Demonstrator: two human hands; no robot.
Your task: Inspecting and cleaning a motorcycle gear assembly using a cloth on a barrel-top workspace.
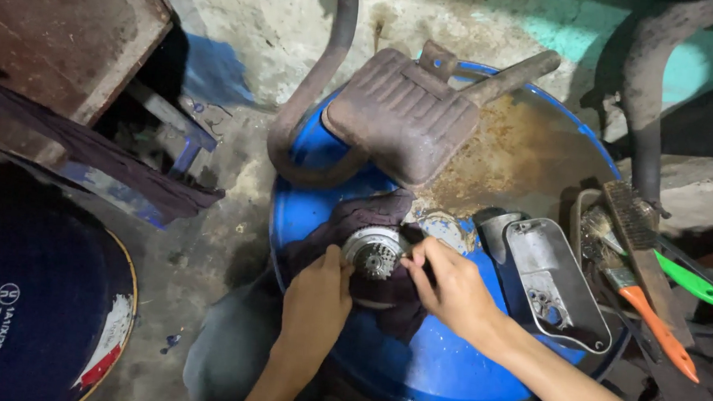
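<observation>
A round toothed metal part (374, 256) sits on a dark cloth (347, 224) on top of a blue drum (437, 367). My left hand (315, 300) grips the part's left rim with thumb and fingers. My right hand (442, 282) pinches at the part's right edge with its fingertips. Whether something small sits between those fingertips I cannot tell.
A rusty muffler with a bent pipe (402, 113) lies at the drum's far side. A grey metal cover (551, 284) rests at the right. Brushes with orange (651, 318) and green (690, 283) handles lie further right. Another dark drum (34, 306) stands at the left.
</observation>
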